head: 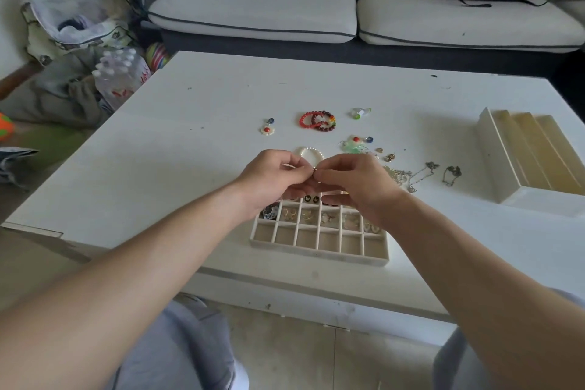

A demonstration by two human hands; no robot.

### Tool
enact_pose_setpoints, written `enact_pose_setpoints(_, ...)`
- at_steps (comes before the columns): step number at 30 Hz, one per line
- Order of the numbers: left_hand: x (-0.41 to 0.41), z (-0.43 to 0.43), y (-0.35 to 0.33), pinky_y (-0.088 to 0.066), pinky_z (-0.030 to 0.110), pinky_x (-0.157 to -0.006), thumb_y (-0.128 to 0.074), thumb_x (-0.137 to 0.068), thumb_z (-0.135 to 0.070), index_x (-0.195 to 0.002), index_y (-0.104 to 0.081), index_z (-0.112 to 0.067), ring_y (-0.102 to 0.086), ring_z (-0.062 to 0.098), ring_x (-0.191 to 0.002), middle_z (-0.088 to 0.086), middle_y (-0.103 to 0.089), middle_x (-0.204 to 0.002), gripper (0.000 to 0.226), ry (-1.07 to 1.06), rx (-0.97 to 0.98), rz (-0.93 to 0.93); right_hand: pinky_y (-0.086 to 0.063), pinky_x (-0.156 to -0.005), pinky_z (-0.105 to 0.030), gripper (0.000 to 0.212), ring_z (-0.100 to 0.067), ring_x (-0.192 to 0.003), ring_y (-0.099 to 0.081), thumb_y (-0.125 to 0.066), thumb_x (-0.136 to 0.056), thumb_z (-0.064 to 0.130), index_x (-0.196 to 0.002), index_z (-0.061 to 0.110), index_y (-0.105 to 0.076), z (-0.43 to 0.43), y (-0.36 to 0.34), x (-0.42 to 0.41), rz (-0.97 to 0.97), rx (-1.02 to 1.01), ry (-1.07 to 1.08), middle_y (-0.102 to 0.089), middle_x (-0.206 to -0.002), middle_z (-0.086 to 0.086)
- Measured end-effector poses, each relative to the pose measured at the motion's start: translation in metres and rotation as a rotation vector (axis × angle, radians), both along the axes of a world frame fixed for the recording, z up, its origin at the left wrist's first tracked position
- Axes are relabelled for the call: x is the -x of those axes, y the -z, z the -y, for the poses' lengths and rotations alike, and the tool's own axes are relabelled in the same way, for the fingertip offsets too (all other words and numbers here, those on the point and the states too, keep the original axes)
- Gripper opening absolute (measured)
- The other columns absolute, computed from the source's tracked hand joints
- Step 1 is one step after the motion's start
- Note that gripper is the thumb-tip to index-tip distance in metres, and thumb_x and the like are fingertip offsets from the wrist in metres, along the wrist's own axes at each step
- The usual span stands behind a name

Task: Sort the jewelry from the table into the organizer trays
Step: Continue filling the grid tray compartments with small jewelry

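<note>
Left hand (272,174) and right hand (354,180) pinch one tiny piece (314,170), perhaps an earring.

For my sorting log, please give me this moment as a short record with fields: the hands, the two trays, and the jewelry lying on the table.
Hands: left hand and right hand both pinch one small piece above the grid tray
Grid tray: middle row holds earrings, nearest row looks empty
Slot tray: at right, nothing visible in its long slots
Loose on table: bead bracelets, pearl bracelet, flower earring, chains
</note>
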State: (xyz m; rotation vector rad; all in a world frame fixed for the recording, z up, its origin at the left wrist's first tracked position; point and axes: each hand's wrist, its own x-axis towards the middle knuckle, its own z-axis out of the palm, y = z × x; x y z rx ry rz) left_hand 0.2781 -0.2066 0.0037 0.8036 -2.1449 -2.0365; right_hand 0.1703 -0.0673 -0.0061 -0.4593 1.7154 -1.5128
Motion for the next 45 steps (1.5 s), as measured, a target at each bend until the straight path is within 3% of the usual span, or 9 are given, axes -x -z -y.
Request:
enact_pose_setpoints(5,-0.001,0.001,-0.002,-0.061,0.025,-0.078,-0.061,-0.098,-0.005,-0.098,-0.068,-0.003,-0.073,0.017,-0.073,0.012,-0.075,-0.084,0.007,-0.034,-0.243,0.004,-0.062,-0.076,-0.032,0.015,-0.022,-0.085,-0.073,-0.072,-0.088,-0.002,-0.101,0.005,-0.069,-0.002,-0.001,0.001,-0.006,0.104,-0.017,-0.072,-0.088,-0.007)
enact_pose_setpoints(10,-0.001,-0.001,-0.004,-0.061,0.023,-0.071,-0.063,-0.097,-0.006,-0.099,-0.068,-0.004,-0.073,0.016,-0.072,0.011,-0.075,-0.083,0.006,-0.045,-0.228,-0.003,-0.058,-0.072,-0.027,0.015,-0.021,-0.080,-0.071,-0.070,-0.087,-0.006,-0.094,0.007,-0.069,-0.004,-0.003,0.004,0.044,0.185,-0.042,-0.069,-0.086,-0.010)
enact_pose_setpoints(17,0.000,0.002,-0.006,-0.057,0.023,-0.070,-0.066,-0.095,-0.006,-0.100,-0.071,-0.007,-0.067,0.012,-0.067,0.005,-0.073,-0.078,0.006,-0.045,-0.073,0.004,-0.061,-0.080,-0.034,0.019,-0.022,-0.082,-0.072,-0.065,-0.088,-0.009,-0.088,0.009,-0.068,-0.004,-0.002,0.010,0.100,0.238,-0.043,-0.068,-0.079,-0.005)
enact_pose_setpoints(20,-0.001,0.001,-0.006,-0.055,0.024,-0.067,-0.066,-0.095,-0.004,-0.100,-0.069,-0.010,-0.066,0.014,-0.067,0.005,-0.072,-0.077,0.009,-0.052,-0.046,0.025,-0.058,-0.072,-0.028,0.023,-0.018,-0.079,-0.069,-0.064,-0.088,-0.012,-0.089,0.011,-0.067,-0.001,-0.002,0.007,0.041,0.212,-0.057,-0.066,-0.081,-0.001)
enact_pose_setpoints(24,-0.004,0.004,-0.005,-0.054,0.023,-0.059,-0.061,-0.096,0.000,-0.097,-0.068,-0.010,-0.064,0.014,-0.063,0.007,-0.068,-0.074,0.013,-0.073,-0.142,0.038,-0.055,-0.070,-0.024,0.023,-0.016,-0.078,-0.067,-0.065,-0.088,-0.010,-0.096,0.012,-0.069,0.006,-0.003,0.002,0.034,0.233,-0.061,-0.069,-0.086,-0.001)
enact_pose_setpoints(31,-0.020,0.017,-0.010,-0.059,0.021,-0.064,-0.062,-0.095,0.002,-0.103,-0.072,0.000,-0.070,0.015,-0.070,0.010,-0.074,-0.082,0.013,-0.158,-0.353,-0.003,-0.059,-0.074,-0.024,0.018,-0.021,-0.078,-0.073,-0.069,-0.086,-0.008,-0.101,0.001,-0.068,0.021,-0.002,-0.005,0.209,0.271,0.030,-0.075,-0.087,-0.012)
enact_pose_setpoints(36,-0.032,0.026,-0.005,-0.060,0.022,-0.067,-0.071,-0.089,-0.002,-0.093,-0.075,-0.004,-0.072,0.015,-0.071,0.011,-0.075,-0.085,0.006,-0.210,-0.257,-0.022,-0.059,-0.077,-0.025,0.028,-0.020,-0.082,-0.073,-0.071,-0.081,-0.015,-0.103,0.002,-0.068,0.033,0.001,-0.015,0.241,0.259,0.008,-0.075,-0.091,-0.012)
enact_pose_setpoints(42,-0.044,0.035,0.004,-0.061,0.022,-0.070,-0.071,-0.092,-0.010,-0.100,-0.076,-0.003,-0.074,0.016,-0.076,0.014,-0.078,-0.091,0.011,-0.161,-0.095,0.077,-0.059,-0.076,-0.027,0.016,-0.022,-0.075,-0.069,-0.073,-0.086,-0.006,-0.097,0.005,-0.071,0.047,0.008,-0.026,0.026,0.127,-0.048,-0.072,-0.083,-0.014)
enact_pose_setpoints(45,-0.049,0.037,0.012,-0.059,0.022,-0.066,-0.072,-0.092,-0.014,-0.096,-0.077,-0.007,-0.072,0.014,-0.074,0.010,-0.078,-0.089,0.010,-0.126,-0.042,0.137,-0.057,-0.067,-0.022,0.012,-0.017,-0.067,-0.067,-0.071,-0.088,-0.005,-0.095,0.005,-0.072,0.052,0.013,-0.029,-0.068,0.037,-0.106,-0.071,-0.079,-0.014)
